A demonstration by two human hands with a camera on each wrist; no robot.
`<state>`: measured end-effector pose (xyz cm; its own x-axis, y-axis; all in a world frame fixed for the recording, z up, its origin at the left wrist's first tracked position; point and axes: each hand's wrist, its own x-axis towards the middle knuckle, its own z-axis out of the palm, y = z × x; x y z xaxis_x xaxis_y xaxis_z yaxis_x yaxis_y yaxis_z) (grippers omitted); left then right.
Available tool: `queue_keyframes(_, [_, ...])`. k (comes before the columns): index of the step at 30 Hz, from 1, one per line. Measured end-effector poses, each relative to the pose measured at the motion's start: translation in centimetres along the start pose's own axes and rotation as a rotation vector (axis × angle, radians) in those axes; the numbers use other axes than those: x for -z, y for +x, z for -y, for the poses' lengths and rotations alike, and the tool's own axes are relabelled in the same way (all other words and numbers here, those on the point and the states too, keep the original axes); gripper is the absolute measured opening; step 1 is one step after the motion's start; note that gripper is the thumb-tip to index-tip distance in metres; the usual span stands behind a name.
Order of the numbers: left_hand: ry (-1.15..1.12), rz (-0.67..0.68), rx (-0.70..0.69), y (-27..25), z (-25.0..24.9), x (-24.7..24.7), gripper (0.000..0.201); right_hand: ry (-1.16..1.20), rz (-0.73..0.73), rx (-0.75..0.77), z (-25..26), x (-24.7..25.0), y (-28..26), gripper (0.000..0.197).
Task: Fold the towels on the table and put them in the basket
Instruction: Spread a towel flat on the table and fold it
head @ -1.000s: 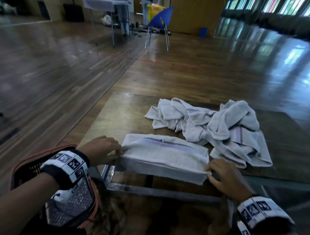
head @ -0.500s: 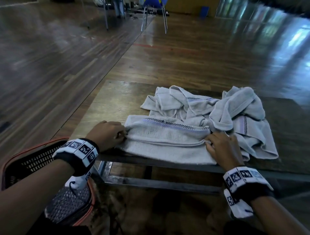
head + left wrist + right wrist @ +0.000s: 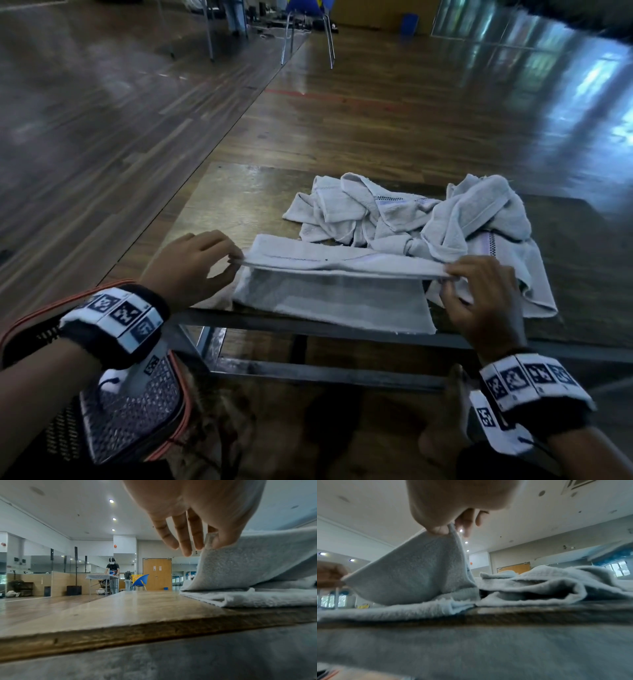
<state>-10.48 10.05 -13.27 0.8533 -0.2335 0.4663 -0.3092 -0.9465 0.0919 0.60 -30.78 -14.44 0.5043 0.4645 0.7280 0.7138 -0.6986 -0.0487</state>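
Note:
A pale grey towel [image 3: 335, 298] lies half folded at the near edge of the wooden table [image 3: 226, 202]. My left hand [image 3: 236, 258] pinches the towel's left corner between thumb and forefinger, and my right hand [image 3: 448, 275] pinches its right corner. Between them the upper layer is held taut, lifted off the lower layer. The left wrist view shows my left hand [image 3: 210, 543] holding the towel [image 3: 248, 563] edge; the right wrist view shows my right hand [image 3: 447, 531] pinching the towel [image 3: 423, 572] corner. A black mesh basket [image 3: 130, 421] with an orange rim sits low at the left.
A crumpled heap of more grey towels [image 3: 421, 219] lies behind the held one, on the table's right half. The table's metal frame [image 3: 308, 371] runs below its near edge. A blue chair [image 3: 305, 20] stands far off on the wooden floor.
Both hands have lifted the towel's upper layer off the table by its two corners and drawn it taut; half a second ago they pressed it flat.

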Motion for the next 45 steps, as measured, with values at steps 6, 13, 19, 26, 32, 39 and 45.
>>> queue_keyframes(6, [0.037, 0.222, -0.088, -2.3, -0.3, -0.4, 0.029, 0.071, 0.402, 0.078, 0.7, -0.5, -3.7, 0.018])
queue_keyframes(13, [-0.035, 0.294, -0.056, -2.5, -0.5, -1.0, 0.031, 0.104, 0.445, 0.034, 0.2, 0.2, -3.6, 0.022])
queue_keyframes(19, [-0.063, 0.345, -0.093, -2.8, -0.5, -1.5, 0.032, 0.025, 0.517, 0.093, 0.3, 0.0, -4.2, 0.025])
queue_keyframes(26, [-0.055, 0.36, -0.063, -3.0, -0.4, -1.9, 0.032, -0.027, 0.57, 0.111, 0.3, -0.3, -4.6, 0.035])
queue_keyframes(32, [-0.237, 0.313, 0.201, -2.4, -0.9, -0.9, 0.019, 0.325, 0.54, -0.183, 0.0, 0.0, -3.9, 0.026])
queue_keyframes(39, [-0.575, 0.115, 0.364, -2.0, -1.4, 1.9, 0.012, 0.608, 0.529, -0.475, 0.7, 2.0, -3.0, 0.026])
queue_keyframes(45, [-0.935, -0.028, 0.476, -2.0, -1.5, 4.5, 0.015, 1.022, 0.376, -0.664, 1.4, 3.8, -1.4, 0.026])
